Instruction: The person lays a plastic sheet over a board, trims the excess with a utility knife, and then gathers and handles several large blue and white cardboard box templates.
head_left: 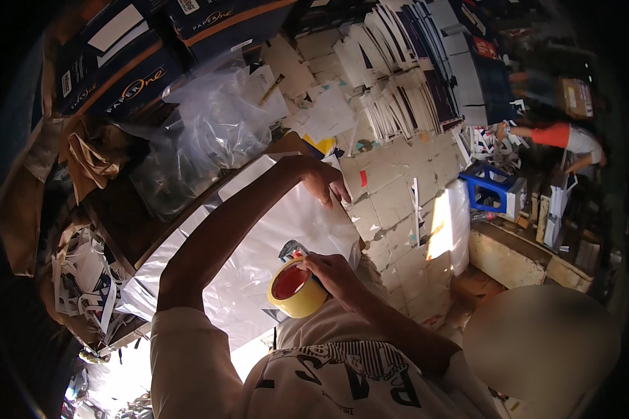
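Observation:
My right hand (pixel 334 278) is closed on a wide roll of yellow packing tape (pixel 307 302) with a red core, close in front of my body. A small grey and red piece (pixel 293 250) shows at the roll's upper side; it may be a tape cutter's head. Beneath the roll lies a large package in white, shiny wrapping (pixel 251 258). My left arm reaches across this package. At its far right edge rests my left hand (pixel 321 181), empty, its fingers apart and bent down over the edge.
Dark blue cartons (pixel 119 77) and crumpled clear plastic film (pixel 203 119) stand beyond the package. Paper scraps fill a box (pixel 84 279) at left. Tall paper stacks (pixel 405 98) line the tiled floor (pixel 398 174). A blue stool (pixel 489 188) and another person (pixel 573 140) are at right.

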`<state>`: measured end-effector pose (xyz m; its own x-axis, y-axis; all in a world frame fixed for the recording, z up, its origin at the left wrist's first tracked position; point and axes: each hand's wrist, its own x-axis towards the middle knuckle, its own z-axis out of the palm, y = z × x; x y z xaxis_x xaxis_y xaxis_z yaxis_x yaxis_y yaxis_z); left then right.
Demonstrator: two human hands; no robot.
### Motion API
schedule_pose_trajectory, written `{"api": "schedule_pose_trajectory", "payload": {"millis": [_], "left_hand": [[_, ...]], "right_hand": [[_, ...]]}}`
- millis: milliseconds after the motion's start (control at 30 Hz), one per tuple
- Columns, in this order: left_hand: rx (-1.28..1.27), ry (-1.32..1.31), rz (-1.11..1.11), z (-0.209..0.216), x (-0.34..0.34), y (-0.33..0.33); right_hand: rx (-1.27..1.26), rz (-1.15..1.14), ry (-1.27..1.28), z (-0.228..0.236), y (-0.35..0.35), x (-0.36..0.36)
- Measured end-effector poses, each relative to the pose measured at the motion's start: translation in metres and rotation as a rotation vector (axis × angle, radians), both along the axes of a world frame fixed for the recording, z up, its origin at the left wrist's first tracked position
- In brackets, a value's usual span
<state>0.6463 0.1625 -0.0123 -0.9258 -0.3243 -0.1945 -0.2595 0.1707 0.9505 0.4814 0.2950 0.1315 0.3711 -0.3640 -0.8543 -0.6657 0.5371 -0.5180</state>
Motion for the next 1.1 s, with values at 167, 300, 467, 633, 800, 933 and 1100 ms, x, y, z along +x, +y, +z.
{"api": "schedule_pose_trajectory", "payload": {"millis": [167,300,467,633,800,933,1100], "left_hand": [[-1.038,-0.168,0.492,0.004,-0.059,0.085],[-1.096,-0.268,0.376,-0.007,-0.051,0.089],[-0.822,-0.172,0.368,0.026,-0.041,0.083],[-0.831,-0.240,0.446,0.034,-0.036,0.110],[-0.843,-0.558,0.447,0.065,-0.036,0.164],[-0.819,-0.746,0.533,0.081,-0.043,0.209],[-0.737,-0.819,0.650,0.115,-0.067,0.215]], "right_hand": [[0.153,0.025,0.017,-0.010,-0.040,0.003],[0.450,0.014,0.087,-0.049,-0.078,-0.016],[1.110,-0.297,-0.050,-0.039,-0.063,-0.033],[0.747,0.234,-0.569,-0.037,0.007,-0.047],[0.695,-0.323,-0.613,-0.092,-0.018,-0.211],[0.543,-0.848,-0.485,-0.015,-0.022,-0.307],[0.211,-0.731,-0.640,0.019,0.007,-0.320]]}}
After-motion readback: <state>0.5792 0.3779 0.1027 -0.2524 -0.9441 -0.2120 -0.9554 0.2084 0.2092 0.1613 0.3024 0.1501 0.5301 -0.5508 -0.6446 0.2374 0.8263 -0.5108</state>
